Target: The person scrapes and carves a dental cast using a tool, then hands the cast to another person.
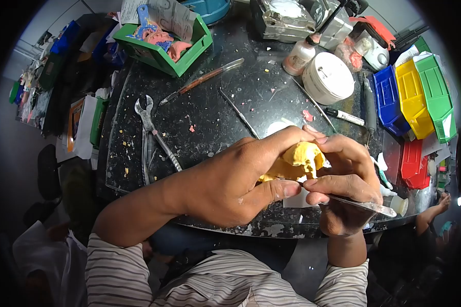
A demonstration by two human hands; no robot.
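"Yellow cast-like piece [300, 153], then: where is it, and how do the hands sit?"

"It's held up above the front edge of the worktop [202, 115]. Both hands are close together around it. The left hand [230, 181] grips it from one side; the right hand [351, 171] steadies the other side with raised fingers and pinches a slim metal tool [379, 207], whose far end lies by the piece's lower edge."

"How far along does the work look?"

"Partway, I'd judge. The piece has a rounded, formed body, but its edge looks ragged. Yellow crumbs [126, 171] on the worktop could be trimmings. How much is left, I can't tell; the fingers cover a good part of it."

"And the containers?"

"A green bin [182, 65] at the far left holds pink and blue moulded pieces [159, 37], with a printed sheet [179, 20] standing in it. Across from it, a white tub [329, 79] has its lid on, so its contents are hidden. The bottle [298, 59] just beside it shows something pinkish near the bottom."

"What about the coloured ones on the right?"

"Blue [389, 102], yellow [414, 100], green and red [414, 166] bins sit near one another. I can't make out what, if anything, is inside them."
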